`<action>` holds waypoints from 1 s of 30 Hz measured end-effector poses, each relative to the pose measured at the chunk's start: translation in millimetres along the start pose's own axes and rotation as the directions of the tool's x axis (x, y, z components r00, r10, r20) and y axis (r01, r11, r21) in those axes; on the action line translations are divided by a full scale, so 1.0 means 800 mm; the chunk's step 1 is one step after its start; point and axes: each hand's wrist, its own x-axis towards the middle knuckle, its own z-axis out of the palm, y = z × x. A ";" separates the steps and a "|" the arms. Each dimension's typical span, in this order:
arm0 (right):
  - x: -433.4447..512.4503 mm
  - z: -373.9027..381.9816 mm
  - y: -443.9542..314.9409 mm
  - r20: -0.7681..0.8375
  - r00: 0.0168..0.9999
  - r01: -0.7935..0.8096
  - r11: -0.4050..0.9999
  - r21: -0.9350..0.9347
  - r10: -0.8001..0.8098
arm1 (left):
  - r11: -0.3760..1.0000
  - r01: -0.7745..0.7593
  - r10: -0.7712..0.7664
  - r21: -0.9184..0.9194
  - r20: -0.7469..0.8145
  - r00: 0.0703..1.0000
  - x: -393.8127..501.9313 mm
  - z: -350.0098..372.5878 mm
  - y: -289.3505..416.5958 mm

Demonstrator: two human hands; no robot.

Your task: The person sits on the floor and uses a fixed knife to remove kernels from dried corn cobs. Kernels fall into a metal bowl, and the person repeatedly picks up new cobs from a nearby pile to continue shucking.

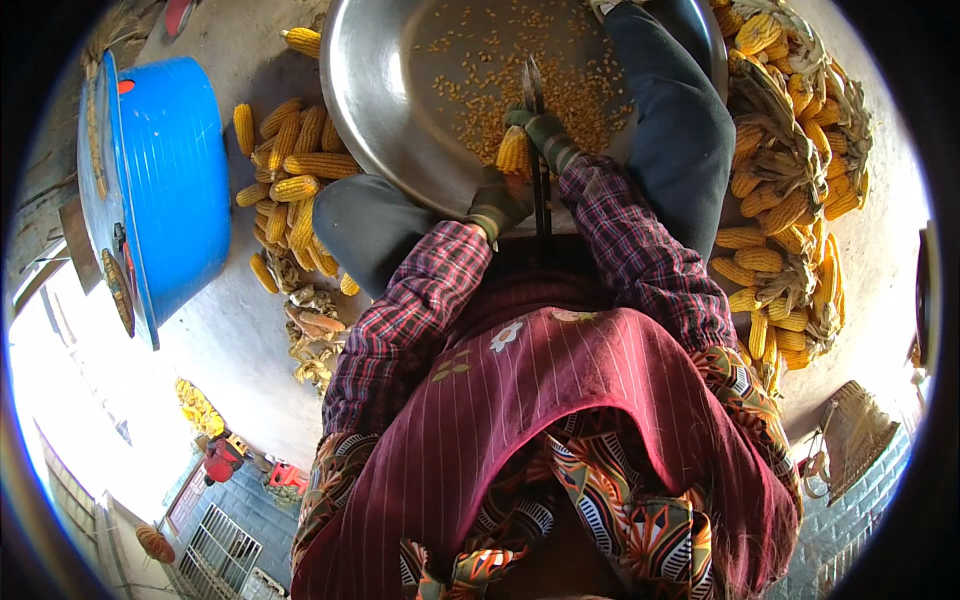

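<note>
My left hand, in a dark striped glove, is closed around the near end of a yellow corn cob. The gloved right hand touches the far end of the cob and lies against a long dark metal tool with a pointed tip; whether its fingers grip the tool or the cob is unclear. The tool's two dark bars run back towards my lap. Beneath both hands is a wide metal basin, with loose corn kernels scattered and heaped on its bottom.
Corn cobs lie piled left of the basin, with dry husks nearer me. At the right is a large heap of cobs with husks. A blue plastic tub stands far left. My legs flank the basin's near side.
</note>
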 end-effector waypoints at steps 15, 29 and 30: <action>0.040 -0.010 0.044 -0.009 0.875 0.421 0.768 -0.483 -0.485 | 0.816 -0.224 0.361 -0.534 0.168 0.917 0.085 0.012 -0.038; 0.025 -0.004 0.014 0.035 0.997 -0.058 0.986 -0.155 0.064 | 0.858 0.061 -0.085 -0.510 -0.023 0.996 0.056 0.030 -0.059; 0.034 -0.003 0.019 0.024 0.998 -0.043 0.973 -0.229 0.050 | 0.935 0.004 -0.029 -0.355 -0.065 0.997 0.055 0.032 -0.057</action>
